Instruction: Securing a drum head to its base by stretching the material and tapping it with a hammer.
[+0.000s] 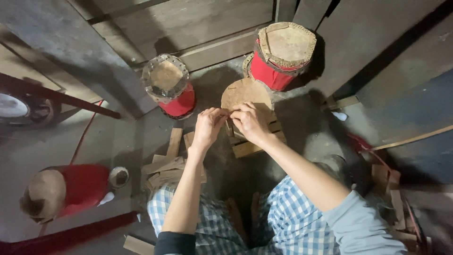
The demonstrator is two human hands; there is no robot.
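A round tan hide disc (245, 92) stands tilted in front of me, above a low wooden block (250, 147). My left hand (207, 126) pinches its lower left edge with fingers closed. Pressed close beside it, my right hand (249, 122) grips the disc's lower edge too. The fingertips of both hands nearly touch. What lies between the fingers is too small to tell.
Two red drums (171, 89) (282, 54) with hide tops stand behind the disc. A third red drum (63, 189) lies at the left beside a small round tin (119, 176). Loose wooden slats (167, 163) lie by my left knee. More wood scraps (394, 189) sit at the right.
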